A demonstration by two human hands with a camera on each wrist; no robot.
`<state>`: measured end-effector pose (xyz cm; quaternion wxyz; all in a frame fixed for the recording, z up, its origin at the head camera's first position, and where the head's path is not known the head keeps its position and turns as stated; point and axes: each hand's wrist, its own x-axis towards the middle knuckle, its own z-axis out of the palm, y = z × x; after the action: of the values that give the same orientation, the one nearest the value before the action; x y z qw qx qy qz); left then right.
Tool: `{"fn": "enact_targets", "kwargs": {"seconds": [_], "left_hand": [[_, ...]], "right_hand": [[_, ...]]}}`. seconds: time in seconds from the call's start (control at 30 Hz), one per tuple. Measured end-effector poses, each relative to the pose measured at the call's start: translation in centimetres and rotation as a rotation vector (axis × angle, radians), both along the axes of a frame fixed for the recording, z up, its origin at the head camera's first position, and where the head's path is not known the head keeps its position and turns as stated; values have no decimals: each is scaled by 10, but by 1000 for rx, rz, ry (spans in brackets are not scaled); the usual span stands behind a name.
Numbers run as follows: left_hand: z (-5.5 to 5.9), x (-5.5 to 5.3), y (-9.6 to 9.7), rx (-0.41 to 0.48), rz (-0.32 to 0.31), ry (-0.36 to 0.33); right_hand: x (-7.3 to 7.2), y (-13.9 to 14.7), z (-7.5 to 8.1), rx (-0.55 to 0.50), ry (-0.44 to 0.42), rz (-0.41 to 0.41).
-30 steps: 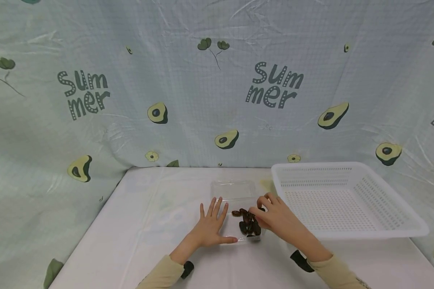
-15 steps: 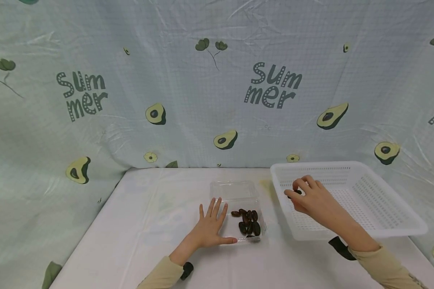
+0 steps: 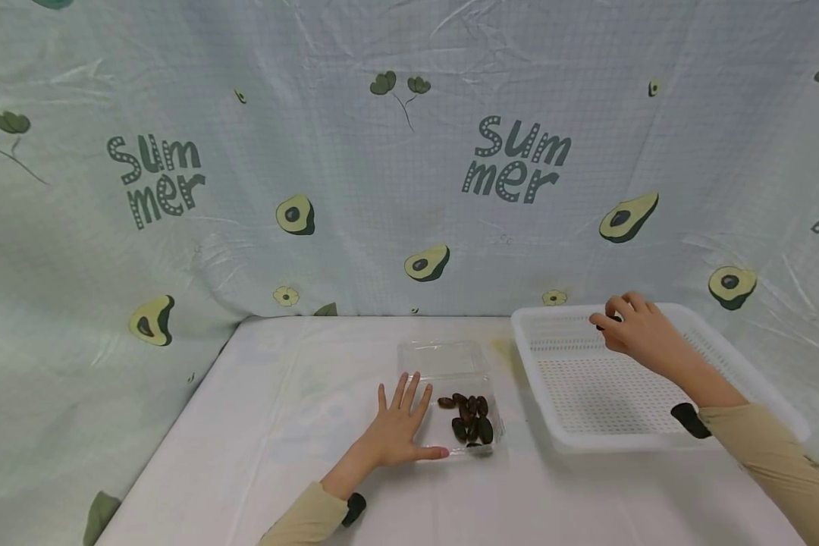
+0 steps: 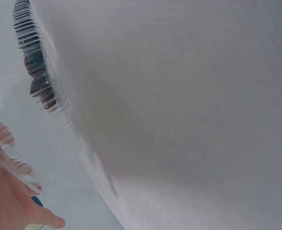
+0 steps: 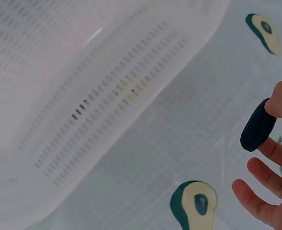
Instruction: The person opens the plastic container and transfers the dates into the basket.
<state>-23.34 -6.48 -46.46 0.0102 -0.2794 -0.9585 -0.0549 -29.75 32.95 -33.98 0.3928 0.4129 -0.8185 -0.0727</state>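
Observation:
A clear plastic clamshell box [image 3: 437,427] stands on the table, its lid [image 3: 440,358] folded back behind it. Several dark brown dates [image 3: 473,421] lie in its right part. My left hand [image 3: 396,428] rests with spread, straight fingers at the box's left side; whether it presses the table or the box's edge is hard to tell. Over the far side of a white plastic basket [image 3: 542,394], my right hand [image 3: 644,337] pinches one date [image 5: 257,125] between thumb and finger. In the right wrist view the other fingers stand apart from that date.
The basket's perforated wall [image 5: 117,91] rises near the right hand. A patterned curtain [image 3: 355,167] hangs behind the white-covered table [image 3: 300,394]. Each wrist wears a black strap.
My right hand has moved from the clamshell box up and rightward to the basket's far side, carrying a date out. My left hand has stayed in place.

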Motion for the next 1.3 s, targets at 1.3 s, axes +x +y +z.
{"fn": "enact_targets", "kwargs": {"seconds": [1.3], "left_hand": [[5, 3, 3, -6, 17, -34]], "right_hand": [[-56, 17, -53, 33, -135, -76]]}}
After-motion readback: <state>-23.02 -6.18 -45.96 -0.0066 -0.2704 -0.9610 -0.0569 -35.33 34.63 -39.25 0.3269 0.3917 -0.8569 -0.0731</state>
